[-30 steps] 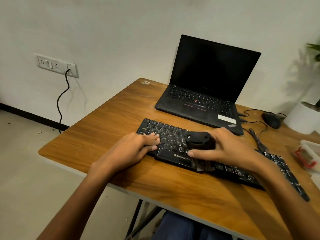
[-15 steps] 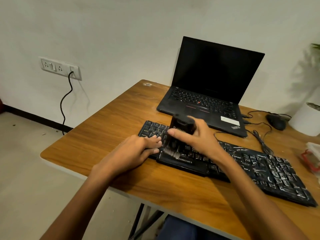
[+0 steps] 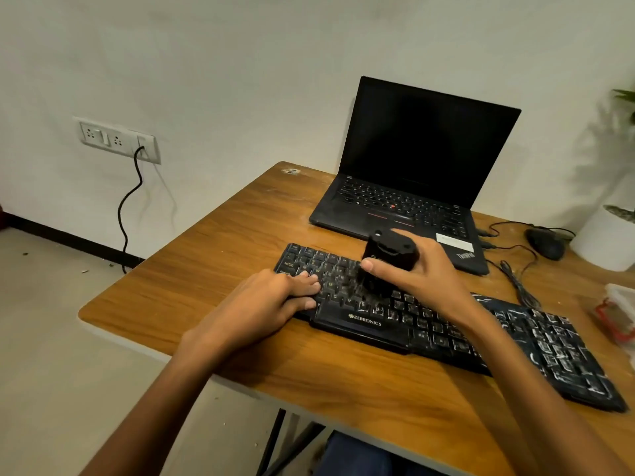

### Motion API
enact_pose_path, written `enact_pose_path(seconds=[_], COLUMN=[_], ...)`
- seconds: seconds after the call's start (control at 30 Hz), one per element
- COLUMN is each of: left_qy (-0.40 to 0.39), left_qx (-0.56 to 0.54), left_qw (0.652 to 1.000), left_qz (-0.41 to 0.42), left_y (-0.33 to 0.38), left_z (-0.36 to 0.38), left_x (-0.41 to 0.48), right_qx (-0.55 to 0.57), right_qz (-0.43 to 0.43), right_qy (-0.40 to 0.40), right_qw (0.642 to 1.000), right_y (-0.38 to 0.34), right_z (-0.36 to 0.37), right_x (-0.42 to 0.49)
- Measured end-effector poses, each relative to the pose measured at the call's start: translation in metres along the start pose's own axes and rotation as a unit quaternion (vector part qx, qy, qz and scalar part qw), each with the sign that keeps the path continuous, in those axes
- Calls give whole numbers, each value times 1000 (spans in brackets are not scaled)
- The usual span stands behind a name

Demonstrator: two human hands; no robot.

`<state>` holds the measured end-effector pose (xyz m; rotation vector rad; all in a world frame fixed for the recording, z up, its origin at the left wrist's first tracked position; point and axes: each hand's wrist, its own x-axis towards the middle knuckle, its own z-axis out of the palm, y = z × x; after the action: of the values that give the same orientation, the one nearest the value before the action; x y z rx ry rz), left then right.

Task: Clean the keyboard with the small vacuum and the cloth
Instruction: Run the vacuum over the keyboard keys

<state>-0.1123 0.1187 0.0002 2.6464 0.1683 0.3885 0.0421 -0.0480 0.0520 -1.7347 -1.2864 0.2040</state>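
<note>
A black Zebronics keyboard (image 3: 364, 324) lies slanted across the wooden table (image 3: 213, 269), its right half streaked with white dust. My right hand (image 3: 422, 273) grips a small black vacuum (image 3: 388, 259) and holds it upright, brush end down on the keys left of the keyboard's middle. My left hand (image 3: 268, 300) rests on the keyboard's left end, fingers loosely curled over the keys. No cloth shows in this view.
An open black laptop (image 3: 412, 187) stands behind the keyboard. A black mouse (image 3: 546, 243) with cables and a white plant pot (image 3: 608, 242) sit at the right rear. A clear box with red clips (image 3: 618, 314) is at the right edge.
My right hand has carried the vacuum from the keyboard's front edge up onto the left-middle keys, then slightly rightward. My left hand stays on the left end.
</note>
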Motion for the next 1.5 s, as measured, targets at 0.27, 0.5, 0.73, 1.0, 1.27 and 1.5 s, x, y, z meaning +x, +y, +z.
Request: enact_pose_path(seconds=[0.27, 0.5, 0.73, 1.0, 1.27, 1.5], left_qy=[-14, -49, -49, -57, -52, -54], left_qx=[15, 17, 30, 3, 5, 7], left_qw=[999, 998, 997, 998, 998, 998], left_qz=[-35, -44, -48, -41, -38, -39], left_y=[19, 16, 19, 15, 13, 14], left_z=[6, 5, 5, 5, 6, 6], left_x=[19, 22, 20, 20, 20, 19], right_qx=[32, -4, 31, 22, -15, -31], right_qz=[15, 72, 32, 33, -11, -12], right_qy=[-90, -112, -98, -80, -64, -60], right_qw=[995, 991, 994, 996, 998, 998], right_y=[-2, -2, -5, 0, 2, 1], right_z=[15, -28, 16, -21, 1, 1], right_x=[-7, -11, 0, -4, 12, 9])
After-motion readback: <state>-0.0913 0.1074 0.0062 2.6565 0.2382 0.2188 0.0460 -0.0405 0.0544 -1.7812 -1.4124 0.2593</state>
